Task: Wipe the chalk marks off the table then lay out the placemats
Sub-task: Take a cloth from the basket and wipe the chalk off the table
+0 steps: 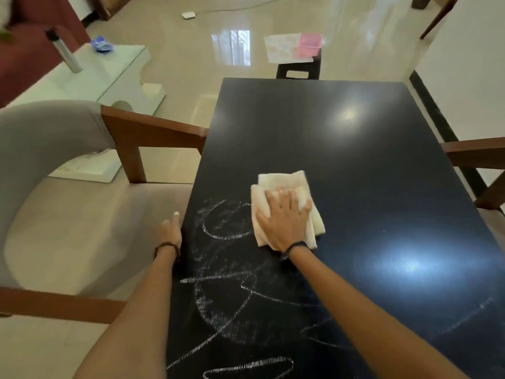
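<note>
Chalk marks (pixel 226 272) streak the dark table (pixel 341 127) — glossy tiled floor (pixel 175 67) beyond.

No readable text, label, brand or number shows anywhere; the only marks are white chalk marks (pixel 232 272), loops and zigzags along the near left part of the dark table (pixel 341 138), and they form no letters or figures that can be made out

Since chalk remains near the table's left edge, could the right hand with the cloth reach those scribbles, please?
Probably yes: the right hand presses the folded cream cloth beside the white chalk scribbles, with nothing between them on the black table.
</note>
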